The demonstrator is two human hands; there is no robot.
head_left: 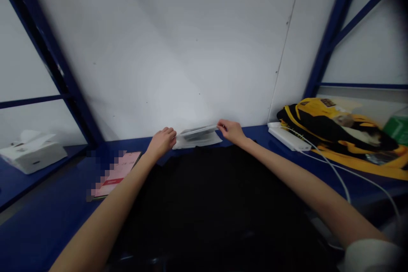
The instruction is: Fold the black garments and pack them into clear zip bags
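At the back of the blue table, against the white wall, lies a thin whitish packet [200, 139] with a greyish, see-through-looking upper layer that is lifted a little. My right hand [232, 131] pinches the upper right corner of that layer between thumb and fingers. By the packet's left edge, my left hand [163, 141] has its fingers curled together; whether they grip the edge is hard to make out. A large black cloth [210, 195] spreads between my forearms and reaches up to the packet's near side.
A phone with a pink screen [123, 170] lies left of my left forearm. Farther left is a white tissue pack [35, 151]. On the right are a white power bank [288, 137] with white cables and a black-and-yellow bag [338, 129]. Blue metal posts [54, 55] frame both sides.
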